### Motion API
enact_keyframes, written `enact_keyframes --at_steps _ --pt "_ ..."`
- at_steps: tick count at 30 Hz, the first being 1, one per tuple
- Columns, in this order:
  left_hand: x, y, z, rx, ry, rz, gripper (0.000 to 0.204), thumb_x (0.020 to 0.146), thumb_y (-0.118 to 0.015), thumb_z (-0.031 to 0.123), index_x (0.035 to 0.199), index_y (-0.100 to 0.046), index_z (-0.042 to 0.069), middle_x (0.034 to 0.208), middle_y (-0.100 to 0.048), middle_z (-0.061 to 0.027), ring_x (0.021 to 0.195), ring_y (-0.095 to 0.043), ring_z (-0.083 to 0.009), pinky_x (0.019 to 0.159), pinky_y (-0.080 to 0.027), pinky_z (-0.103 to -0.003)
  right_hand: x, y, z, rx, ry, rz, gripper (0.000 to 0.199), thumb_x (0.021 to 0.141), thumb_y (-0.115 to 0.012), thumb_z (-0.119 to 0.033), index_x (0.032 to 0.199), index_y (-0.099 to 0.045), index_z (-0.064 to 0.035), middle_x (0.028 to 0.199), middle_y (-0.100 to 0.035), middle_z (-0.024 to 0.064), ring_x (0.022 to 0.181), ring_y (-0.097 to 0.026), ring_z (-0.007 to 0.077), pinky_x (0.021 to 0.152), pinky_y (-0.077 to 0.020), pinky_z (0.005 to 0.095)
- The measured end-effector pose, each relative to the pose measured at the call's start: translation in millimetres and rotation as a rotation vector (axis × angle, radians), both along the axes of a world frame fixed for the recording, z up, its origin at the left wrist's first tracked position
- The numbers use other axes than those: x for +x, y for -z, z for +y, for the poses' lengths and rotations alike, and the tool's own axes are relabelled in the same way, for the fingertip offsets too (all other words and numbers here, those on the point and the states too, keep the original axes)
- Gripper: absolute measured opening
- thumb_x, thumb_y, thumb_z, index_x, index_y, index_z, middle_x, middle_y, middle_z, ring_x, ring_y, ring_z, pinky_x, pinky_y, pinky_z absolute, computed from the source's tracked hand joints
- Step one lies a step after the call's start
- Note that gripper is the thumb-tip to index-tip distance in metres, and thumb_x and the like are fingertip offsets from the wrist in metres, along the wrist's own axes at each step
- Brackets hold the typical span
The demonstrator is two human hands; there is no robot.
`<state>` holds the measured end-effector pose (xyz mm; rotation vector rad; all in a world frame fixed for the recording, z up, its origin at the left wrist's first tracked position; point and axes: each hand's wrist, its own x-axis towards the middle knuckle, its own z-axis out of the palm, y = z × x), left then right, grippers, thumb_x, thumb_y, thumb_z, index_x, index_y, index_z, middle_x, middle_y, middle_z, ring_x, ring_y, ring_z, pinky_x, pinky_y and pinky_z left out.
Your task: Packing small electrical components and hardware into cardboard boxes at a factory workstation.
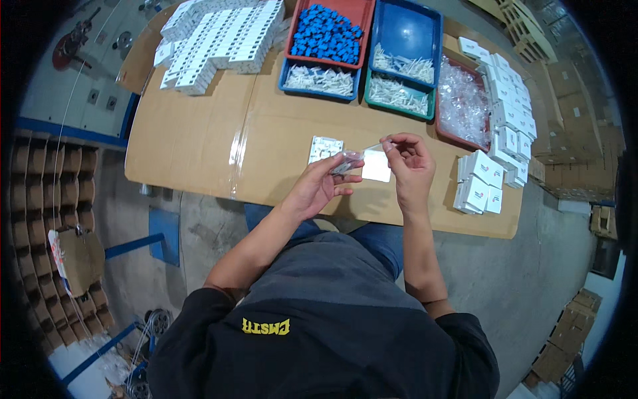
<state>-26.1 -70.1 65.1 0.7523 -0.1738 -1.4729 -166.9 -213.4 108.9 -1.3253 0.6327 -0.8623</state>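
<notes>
My left hand holds a small clear plastic bag between thumb and fingers, with small dark and pale pieces inside that I cannot make out. Thumb and fingertips of my right hand are pinched together at the end of a thin pale strip. That strip runs toward the bag; whether it belongs to the bag I cannot tell. Beneath and between my hands lies a flat white square plate on the cardboard-covered table. Just beyond my left fingers sits a white square part with an open, ribbed inside.
Stacked white units fill the far left of the cardboard tabletop. At the back stand a red tray of blue pieces, blue and green trays of white pieces, and a red tray of clear bags. White boxes line the right.
</notes>
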Motion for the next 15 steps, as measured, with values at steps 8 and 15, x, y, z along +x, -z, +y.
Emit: enact_keyframes --at_steps 8,15 --pt "-0.8 1.6 13.3 0.004 0.001 0.009 0.046 0.107 -0.049 0.037 0.138 -0.055 0.003 0.128 -0.068 -0.012 0.104 -0.07 -0.0197 0.08 -0.058 -0.031 7.7 6.2 12.8 -0.058 -0.081 0.034 0.016 0.092 -0.071 0.002 0.107 -0.064 -0.0001 0.097 -0.069 0.0032 0.076 -0.054 0.003 0.065 -0.0444 0.0182" --pt "0.4 6.6 13.9 0.03 -0.005 0.012 0.046 0.107 -0.049 0.039 0.138 -0.054 0.005 0.128 -0.068 -0.0113 0.103 -0.071 -0.0195 0.08 -0.058 -0.032 5.6 6.8 2.0 -0.09 -0.089 0.062 0.014 0.092 -0.072 0.001 0.105 -0.066 -0.0012 0.093 -0.068 0.0009 0.074 -0.055 0.0019 0.062 -0.043 0.0169"
